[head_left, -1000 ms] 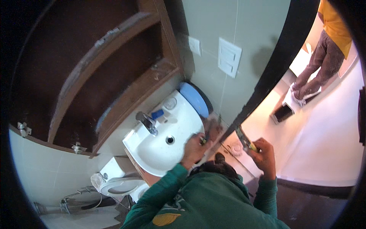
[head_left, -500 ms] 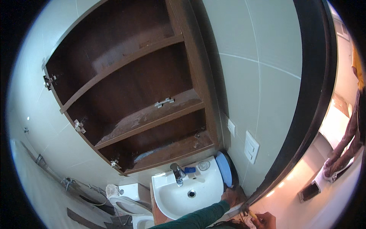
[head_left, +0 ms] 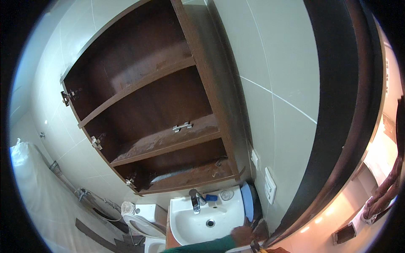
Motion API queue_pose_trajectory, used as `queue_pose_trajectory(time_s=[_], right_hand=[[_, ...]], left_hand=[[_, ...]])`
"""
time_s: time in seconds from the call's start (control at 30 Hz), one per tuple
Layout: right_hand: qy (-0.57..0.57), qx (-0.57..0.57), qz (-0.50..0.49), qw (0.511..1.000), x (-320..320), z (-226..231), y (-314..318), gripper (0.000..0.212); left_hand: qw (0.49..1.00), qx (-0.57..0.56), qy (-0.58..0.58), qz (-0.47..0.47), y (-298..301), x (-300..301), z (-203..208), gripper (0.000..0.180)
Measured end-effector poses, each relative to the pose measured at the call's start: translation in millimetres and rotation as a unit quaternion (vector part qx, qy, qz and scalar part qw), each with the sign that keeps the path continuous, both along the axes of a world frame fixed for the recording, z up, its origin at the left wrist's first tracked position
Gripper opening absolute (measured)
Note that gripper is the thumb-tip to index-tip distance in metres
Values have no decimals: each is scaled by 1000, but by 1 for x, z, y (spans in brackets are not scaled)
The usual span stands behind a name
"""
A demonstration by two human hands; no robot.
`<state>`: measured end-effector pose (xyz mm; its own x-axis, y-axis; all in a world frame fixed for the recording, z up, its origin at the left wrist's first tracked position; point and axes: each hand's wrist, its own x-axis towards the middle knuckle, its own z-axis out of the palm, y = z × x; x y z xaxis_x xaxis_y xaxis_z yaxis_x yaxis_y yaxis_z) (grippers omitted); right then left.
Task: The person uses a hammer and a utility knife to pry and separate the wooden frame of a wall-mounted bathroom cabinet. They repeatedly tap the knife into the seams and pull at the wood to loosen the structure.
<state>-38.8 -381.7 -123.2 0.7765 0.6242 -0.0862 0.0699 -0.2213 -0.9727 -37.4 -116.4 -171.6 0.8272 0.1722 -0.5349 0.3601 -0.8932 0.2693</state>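
Note:
My left hand [head_left: 242, 235], in a green sleeve, is at the near right rim of the white washbasin [head_left: 190, 227]. Its fingers are small and dim, so I cannot make out whether they grip anything. At the lower edge my right hand [head_left: 277, 250] is mostly cut off, with its fingers closed about a slim yellow-handled tool [head_left: 263, 250]; the tool's kind does not show. A dark end of it points toward my left hand. On the basin sit a chrome tap [head_left: 195, 201], a small blue item [head_left: 211, 197] and a round clear dish [head_left: 227, 195].
An open brown wall cabinet [head_left: 160, 101] with bare shelves and loose hinges hangs above the basin. A blue basin [head_left: 247, 202] leans by the right wall. Left stands a toilet [head_left: 145, 225]. White switches [head_left: 270, 185] and a dark door frame [head_left: 337, 126] are on the right.
My view has shifted, so the cabinet appears lower. My left hand has moved slightly left and down in the picture. My right hand has dropped toward the lower edge, with the yellow-handled tool.

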Motion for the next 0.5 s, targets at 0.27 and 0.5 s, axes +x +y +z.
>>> queue_pose_trajectory(time_s=[0.27, 0.5], right_hand=[[15, 69, 156, 985, 22, 20, 17, 40], [35, 85, 211, 973, 23, 35, 43, 36]], left_hand=[[635, 356, -684, -52, 93, -14, 356, 35], [503, 438, -745, 5, 132, 43, 480, 29]])
